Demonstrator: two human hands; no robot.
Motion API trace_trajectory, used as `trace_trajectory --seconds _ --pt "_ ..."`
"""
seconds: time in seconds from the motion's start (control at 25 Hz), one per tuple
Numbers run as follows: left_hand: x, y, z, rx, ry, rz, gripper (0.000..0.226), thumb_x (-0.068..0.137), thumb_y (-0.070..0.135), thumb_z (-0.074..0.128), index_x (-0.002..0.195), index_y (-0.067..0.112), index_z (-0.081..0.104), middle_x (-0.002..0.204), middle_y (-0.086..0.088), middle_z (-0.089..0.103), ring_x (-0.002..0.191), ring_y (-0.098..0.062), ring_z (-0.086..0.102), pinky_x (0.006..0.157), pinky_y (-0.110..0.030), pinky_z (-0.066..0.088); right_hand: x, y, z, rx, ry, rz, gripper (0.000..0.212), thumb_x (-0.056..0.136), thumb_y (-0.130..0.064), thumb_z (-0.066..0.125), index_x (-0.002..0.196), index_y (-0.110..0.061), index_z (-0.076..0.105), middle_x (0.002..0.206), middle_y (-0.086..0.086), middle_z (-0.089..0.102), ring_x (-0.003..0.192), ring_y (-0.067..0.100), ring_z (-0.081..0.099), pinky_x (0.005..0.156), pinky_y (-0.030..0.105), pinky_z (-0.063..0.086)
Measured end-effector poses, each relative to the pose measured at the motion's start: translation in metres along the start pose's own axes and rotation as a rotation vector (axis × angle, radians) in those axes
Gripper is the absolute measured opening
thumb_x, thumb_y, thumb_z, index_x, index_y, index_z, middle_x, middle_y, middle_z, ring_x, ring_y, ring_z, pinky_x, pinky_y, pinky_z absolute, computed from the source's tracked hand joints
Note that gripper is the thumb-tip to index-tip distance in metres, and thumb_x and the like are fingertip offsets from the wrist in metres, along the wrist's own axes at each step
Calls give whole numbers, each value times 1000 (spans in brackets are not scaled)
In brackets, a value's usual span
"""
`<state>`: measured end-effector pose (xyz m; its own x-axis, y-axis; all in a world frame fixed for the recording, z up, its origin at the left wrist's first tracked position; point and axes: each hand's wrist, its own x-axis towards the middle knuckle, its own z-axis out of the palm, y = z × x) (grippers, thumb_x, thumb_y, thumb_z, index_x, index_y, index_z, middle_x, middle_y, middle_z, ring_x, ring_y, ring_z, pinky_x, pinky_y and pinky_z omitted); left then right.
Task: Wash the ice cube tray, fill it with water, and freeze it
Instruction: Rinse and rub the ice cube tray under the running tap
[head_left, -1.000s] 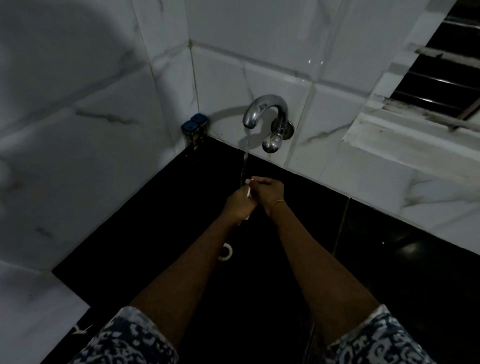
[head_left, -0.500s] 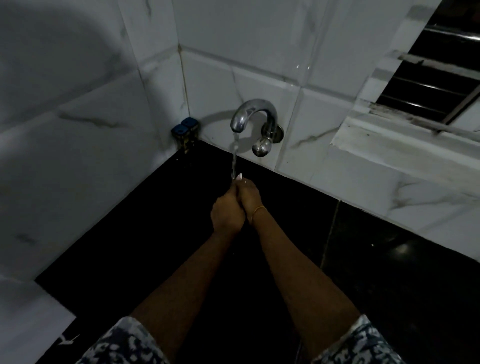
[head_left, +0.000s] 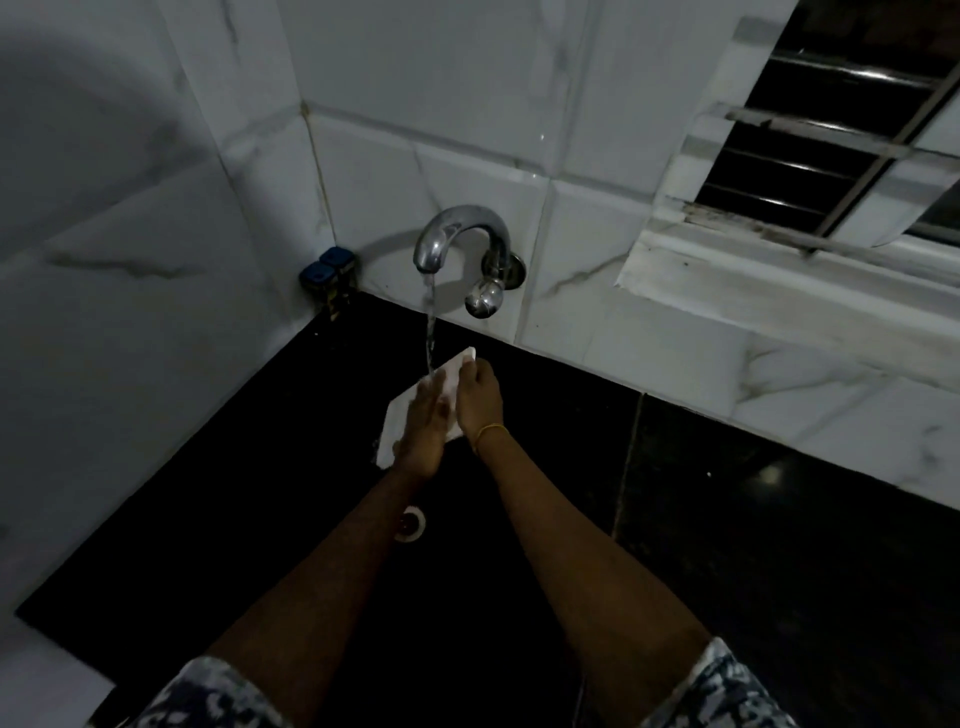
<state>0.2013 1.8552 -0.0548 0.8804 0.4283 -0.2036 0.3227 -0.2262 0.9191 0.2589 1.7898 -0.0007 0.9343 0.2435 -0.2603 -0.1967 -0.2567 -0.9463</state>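
Note:
A white ice cube tray (head_left: 397, 418) is held tilted under the running stream of water (head_left: 429, 332) from a chrome tap (head_left: 457, 234) on the tiled wall. My right hand (head_left: 479, 395) grips the tray's right edge with curled fingers. My left hand (head_left: 422, 428) lies flat on the tray's face with straight fingers, covering its middle. The tray's cells are hidden by my hands.
The basin floor (head_left: 234, 493) below is black stone with a round white drain (head_left: 410, 525) beneath my left wrist. Two blue-capped containers (head_left: 327, 270) stand in the back left corner. A white window ledge (head_left: 779, 291) with bars runs along the right.
The tray has turned from edge-on to broad side up, showing far more white. My left hand has flattened across it. The view shifted slightly.

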Motion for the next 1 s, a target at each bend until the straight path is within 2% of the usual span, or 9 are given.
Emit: trace_trajectory --seconds 0.2,0.36,0.48,0.56,0.6,0.68,0.76,0.84,1.0 --pt "22 -41 -3 -72 116 -36 69 88 55 28 149 22 26 158 -5 22 146 -24 20 119 -50 17 13 -12 -28 -12 -14 -91 31 101 -32 36 85 -14 58 99 12 60 92 22 54 86 34 44" --pt "30 -43 -6 64 102 -151 62 95 46 29 151 22 19 159 -7 16 147 -26 16 120 -48 12 27 -12 -46 -53 37 -54 47 100 -38 35 115 -2 62 121 23 61 112 34 57 102 48 44" --pt "36 -39 -12 45 163 -219 64 96 46 35 152 18 19 155 -13 27 141 -34 29 117 -47 23 27 -12 -62 28 56 -15 43 101 -31 37 119 0 60 123 23 60 114 34 57 103 47 43" --pt "31 -27 -17 -123 181 -340 64 96 49 38 148 12 27 143 -18 41 124 -39 49 98 -45 48 26 -8 -71 77 37 -8 42 102 -28 37 116 4 60 118 21 62 108 30 58 101 42 45" --pt "26 -20 -21 -212 175 -400 59 97 46 40 142 7 37 132 -20 50 107 -38 58 75 -40 58 24 -6 -75 91 29 2 42 102 -27 37 115 5 60 114 18 62 104 26 58 97 38 46" --pt "23 -15 -30 -389 181 -459 49 95 41 51 127 3 52 112 -17 57 88 -31 60 47 -31 55 23 1 -79 72 64 12 40 102 -26 37 112 4 61 107 16 61 100 25 56 91 34 45" --pt "21 -19 -43 -576 203 -465 43 88 40 62 116 9 58 114 -12 59 98 -29 60 58 -37 55 26 13 -82 -121 140 1 38 102 -26 37 105 3 61 104 23 61 100 31 58 85 33 44" --pt "19 -17 -50 -752 166 -434 35 87 42 64 106 13 60 119 -12 62 102 -29 63 64 -39 57 23 28 -81 -491 173 16 38 102 -26 35 114 4 56 114 26 61 108 38 57 87 36 44" --pt "18 8 -48 -712 155 -416 35 93 45 53 91 10 56 99 -6 59 81 -22 62 49 -30 54 8 53 -59 -991 248 17 50 98 -21 34 144 -4 27 140 22 43 124 36 47 99 43 40"
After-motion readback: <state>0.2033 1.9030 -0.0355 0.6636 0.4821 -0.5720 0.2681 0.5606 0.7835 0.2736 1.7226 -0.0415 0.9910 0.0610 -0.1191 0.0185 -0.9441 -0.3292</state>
